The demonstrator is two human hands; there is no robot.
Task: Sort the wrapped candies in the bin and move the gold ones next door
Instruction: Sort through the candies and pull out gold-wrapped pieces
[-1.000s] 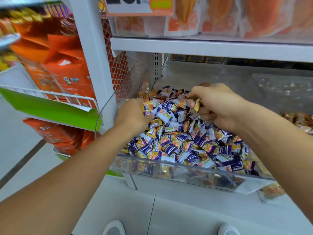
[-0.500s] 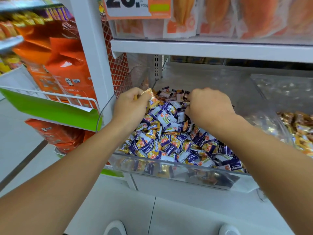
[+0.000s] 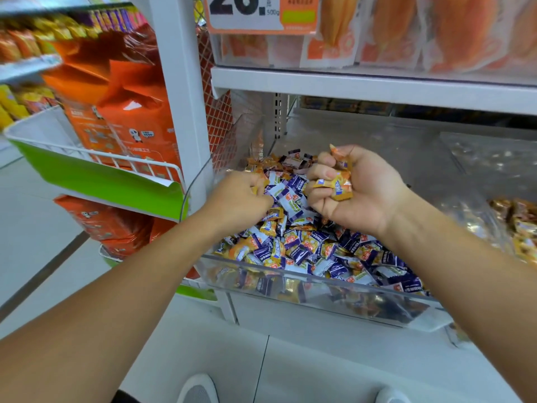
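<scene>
Now that the right hand (image 3: 357, 187) has flipped palm-up above the bin (image 3: 305, 289), its grip closed on a few gold candies (image 3: 334, 184), they look ready for next door, while the left hand (image 3: 241, 199) keeps pinching one in the pile.

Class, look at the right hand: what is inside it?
The right hand grips gold-wrapped candies between curled fingers. How many it holds is hidden by the fingers.

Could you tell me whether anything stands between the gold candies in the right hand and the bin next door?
Only the clear divider wall separates the gold candies held in the right hand from the neighbouring bin; it is open above.
</scene>
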